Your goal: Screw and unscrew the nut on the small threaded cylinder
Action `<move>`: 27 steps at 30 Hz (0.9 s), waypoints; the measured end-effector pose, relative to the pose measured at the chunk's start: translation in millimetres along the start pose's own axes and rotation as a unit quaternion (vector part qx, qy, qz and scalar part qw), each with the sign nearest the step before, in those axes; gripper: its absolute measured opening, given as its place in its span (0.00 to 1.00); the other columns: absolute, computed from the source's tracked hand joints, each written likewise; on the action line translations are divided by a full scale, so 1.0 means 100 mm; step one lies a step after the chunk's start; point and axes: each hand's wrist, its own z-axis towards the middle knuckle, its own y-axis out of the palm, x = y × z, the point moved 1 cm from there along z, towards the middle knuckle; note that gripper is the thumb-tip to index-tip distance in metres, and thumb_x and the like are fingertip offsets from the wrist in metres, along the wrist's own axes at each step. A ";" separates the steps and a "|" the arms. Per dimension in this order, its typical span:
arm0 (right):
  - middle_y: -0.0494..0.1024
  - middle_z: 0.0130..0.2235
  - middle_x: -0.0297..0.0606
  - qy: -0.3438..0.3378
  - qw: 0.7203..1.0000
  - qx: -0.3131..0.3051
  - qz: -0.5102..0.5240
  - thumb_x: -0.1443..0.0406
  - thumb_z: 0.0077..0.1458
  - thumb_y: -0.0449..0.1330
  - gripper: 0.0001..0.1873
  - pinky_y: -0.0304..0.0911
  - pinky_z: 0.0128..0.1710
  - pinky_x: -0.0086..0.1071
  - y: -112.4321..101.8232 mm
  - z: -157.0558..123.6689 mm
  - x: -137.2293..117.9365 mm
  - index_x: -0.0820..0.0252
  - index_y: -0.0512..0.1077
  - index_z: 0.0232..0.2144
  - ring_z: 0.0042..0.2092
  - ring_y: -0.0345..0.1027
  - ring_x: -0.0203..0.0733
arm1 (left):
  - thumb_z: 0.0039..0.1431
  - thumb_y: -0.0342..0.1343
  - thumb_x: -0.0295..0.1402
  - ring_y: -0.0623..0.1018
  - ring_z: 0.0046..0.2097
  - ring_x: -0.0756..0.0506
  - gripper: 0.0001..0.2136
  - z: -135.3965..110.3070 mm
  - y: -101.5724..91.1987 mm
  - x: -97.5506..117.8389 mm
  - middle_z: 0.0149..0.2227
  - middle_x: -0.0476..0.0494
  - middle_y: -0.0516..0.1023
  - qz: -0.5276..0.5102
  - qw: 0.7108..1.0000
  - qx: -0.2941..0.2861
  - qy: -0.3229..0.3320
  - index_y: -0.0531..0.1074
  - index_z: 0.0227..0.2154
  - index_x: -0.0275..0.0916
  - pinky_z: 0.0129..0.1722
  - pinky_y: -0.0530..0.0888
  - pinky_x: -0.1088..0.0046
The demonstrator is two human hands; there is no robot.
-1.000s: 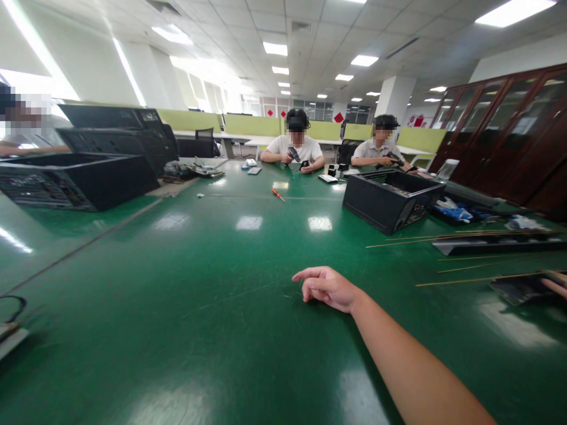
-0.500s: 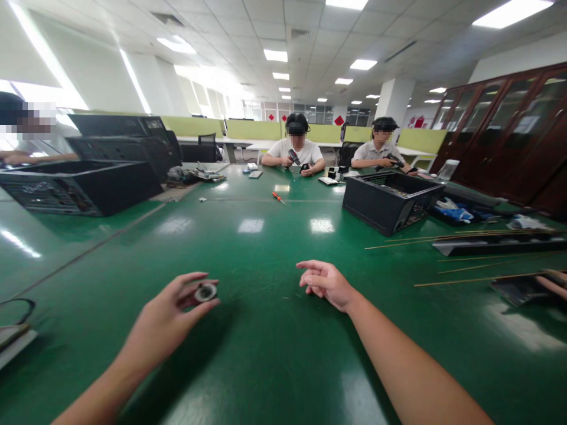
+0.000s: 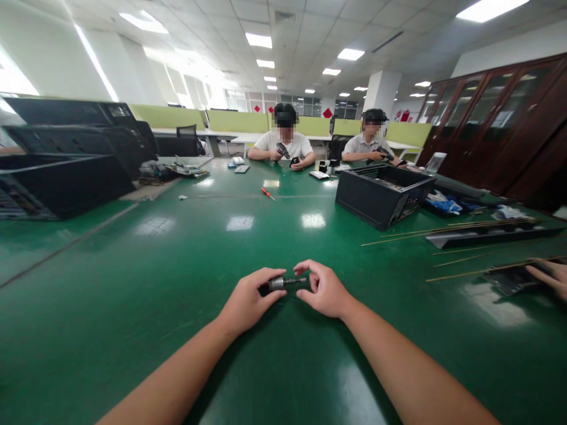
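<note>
A small silver-and-black cylinder with a thin shaft point(image 3: 279, 283) is gripped between the thumb and fingers of my left hand point(image 3: 248, 301). It lies level above the green tabletop, its shaft pointing right. Facing it, my right hand point(image 3: 325, 289) has its fingers curved and apart from the thumb. The tip of the shaft reaches the gap between that thumb and forefinger, and I see no contact there. Part of the cylinder is hidden inside my left hand, so its exact kind is unclear.
On the green table point(image 3: 186, 254) lies an orange screwdriver point(image 3: 267, 193). A black computer case point(image 3: 383, 195) stands right, others left. Thin rods point(image 3: 398, 236) and a metal rail point(image 3: 487, 234) lie right, near another person's hand point(image 3: 549, 276). Two people point(image 3: 284, 141) sit opposite with power tools.
My left hand has moved right with the cylinder and turned it, so its shaft now shows side-on. My right hand stays near the same place, thumb and fingers curved towards it.
</note>
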 end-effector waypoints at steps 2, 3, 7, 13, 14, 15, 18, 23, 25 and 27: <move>0.74 0.35 0.33 -0.009 0.999 -0.006 -0.030 0.70 0.43 0.66 0.22 0.52 0.25 0.28 0.01 -0.01 -0.02 0.57 0.73 0.44 0.24 0.55 0.31 | 0.53 0.63 0.33 0.78 0.47 0.44 0.22 0.00 0.00 -0.01 0.45 0.47 0.79 -0.021 0.999 0.006 -0.026 0.70 0.52 0.45 0.51 0.72 0.67; 0.74 0.34 0.33 -0.013 0.999 -0.009 -0.038 0.69 0.43 0.67 0.22 0.52 0.26 0.28 0.01 -0.01 -0.03 0.57 0.74 0.44 0.25 0.56 0.32 | 0.52 0.64 0.33 0.78 0.46 0.44 0.22 0.01 0.01 0.00 0.45 0.47 0.79 -0.028 0.999 0.008 -0.034 0.70 0.52 0.45 0.50 0.72 0.67; 0.74 0.35 0.35 -0.022 0.999 -0.003 -0.027 0.69 0.44 0.66 0.19 0.54 0.26 0.28 0.02 -0.02 -0.06 0.56 0.75 0.42 0.28 0.60 0.34 | 0.52 0.63 0.32 0.79 0.42 0.45 0.13 0.01 0.01 0.05 0.40 0.48 0.80 -0.015 1.000 0.008 -0.026 0.74 0.42 0.43 0.44 0.73 0.69; 0.77 0.33 0.37 -0.039 0.999 0.010 -0.025 0.68 0.47 0.66 0.10 0.57 0.27 0.29 0.02 -0.02 -0.08 0.58 0.79 0.35 0.29 0.65 0.37 | 0.53 0.63 0.34 0.78 0.42 0.45 0.11 -0.01 0.02 0.11 0.39 0.48 0.80 -0.023 1.000 -0.001 -0.004 0.75 0.40 0.43 0.44 0.73 0.70; 0.78 0.32 0.38 -0.040 0.999 0.013 -0.026 0.68 0.47 0.67 0.09 0.58 0.27 0.30 0.02 -0.02 -0.08 0.58 0.79 0.35 0.29 0.67 0.37 | 0.54 0.63 0.35 0.78 0.42 0.45 0.11 -0.02 0.03 0.12 0.39 0.48 0.80 -0.024 1.000 -0.004 -0.002 0.75 0.40 0.43 0.44 0.73 0.70; 0.78 0.32 0.38 -0.039 0.999 0.016 -0.024 0.67 0.47 0.67 0.08 0.59 0.28 0.30 0.02 -0.02 -0.08 0.58 0.80 0.34 0.29 0.68 0.38 | 0.54 0.62 0.35 0.78 0.42 0.45 0.10 -0.02 0.04 0.12 0.40 0.48 0.80 -0.025 1.000 -0.006 -0.002 0.75 0.40 0.43 0.44 0.73 0.70; 0.80 0.32 0.39 -0.031 0.999 0.023 -0.015 0.66 0.48 0.67 0.07 0.62 0.30 0.31 0.02 -0.01 -0.08 0.58 0.81 0.34 0.31 0.71 0.40 | 0.55 0.61 0.35 0.78 0.43 0.44 0.11 -0.03 0.06 0.12 0.41 0.47 0.80 -0.026 1.000 0.002 -0.004 0.74 0.42 0.43 0.45 0.73 0.69; 0.80 0.30 0.38 -0.011 1.000 0.020 -0.011 0.65 0.49 0.67 0.06 0.62 0.30 0.31 0.01 -0.02 -0.08 0.58 0.81 0.32 0.30 0.71 0.40 | 0.56 0.61 0.36 0.78 0.44 0.43 0.11 -0.05 0.09 0.13 0.42 0.45 0.80 -0.022 1.000 0.015 -0.008 0.74 0.42 0.42 0.46 0.73 0.67; 0.80 0.30 0.38 -0.012 1.000 0.020 -0.011 0.66 0.49 0.67 0.06 0.62 0.30 0.31 0.00 -0.02 -0.09 0.58 0.81 0.32 0.30 0.71 0.40 | 0.56 0.61 0.36 0.78 0.43 0.43 0.11 -0.06 0.09 0.14 0.41 0.46 0.80 -0.027 0.999 0.013 -0.014 0.74 0.42 0.42 0.45 0.73 0.67; 0.80 0.30 0.38 -0.012 1.000 0.018 -0.009 0.66 0.49 0.67 0.05 0.62 0.30 0.31 -0.01 -0.02 -0.09 0.58 0.81 0.32 0.30 0.71 0.40 | 0.56 0.62 0.36 0.78 0.43 0.44 0.11 -0.06 0.09 0.15 0.40 0.47 0.80 -0.036 0.999 0.011 -0.022 0.75 0.42 0.42 0.44 0.73 0.68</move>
